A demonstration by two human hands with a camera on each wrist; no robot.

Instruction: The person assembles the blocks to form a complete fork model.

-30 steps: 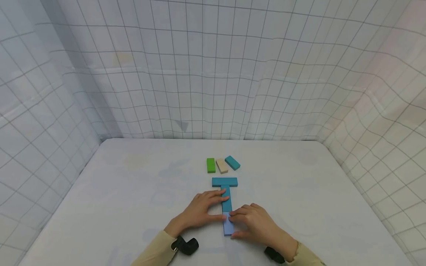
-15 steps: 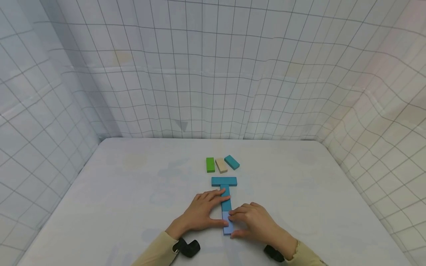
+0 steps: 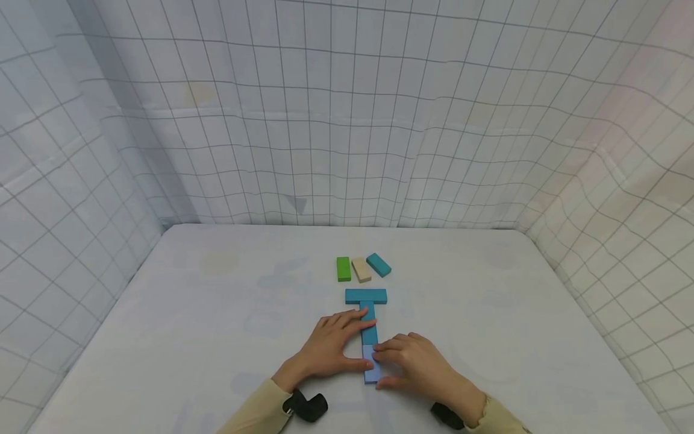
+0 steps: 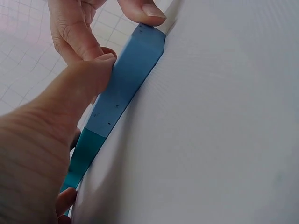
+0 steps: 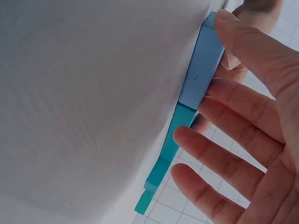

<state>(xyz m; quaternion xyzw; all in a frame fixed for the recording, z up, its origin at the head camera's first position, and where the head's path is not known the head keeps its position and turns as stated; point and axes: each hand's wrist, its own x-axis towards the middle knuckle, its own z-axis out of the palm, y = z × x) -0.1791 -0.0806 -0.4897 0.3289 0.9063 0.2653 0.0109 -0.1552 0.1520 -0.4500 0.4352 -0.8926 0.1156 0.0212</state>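
A light blue block (image 3: 371, 377) lies end to end with a teal block (image 3: 369, 335), forming a stem below a teal crossbar (image 3: 365, 295). My right hand (image 3: 414, 364) holds the light blue block, its thumb at the near end and its index and middle fingertips along the upper edge, as the right wrist view shows. My left hand (image 3: 331, 346) reaches in from the left with fingers extended. Its thumb (image 4: 96, 70) presses the light blue block's top edge, and its other fingertips rest on the teal block.
Beyond the crossbar lie a green block (image 3: 344, 269), a beige block (image 3: 361, 270) and another teal block (image 3: 378, 265). All sit on a white-covered table (image 3: 244, 271). A white grid-patterned curtain (image 3: 347, 120) encloses the back and sides.
My left thumb has shifted slightly nearer and further onto the light blue block. My right hand stays nearly still, and the blocks keep their arrangement.
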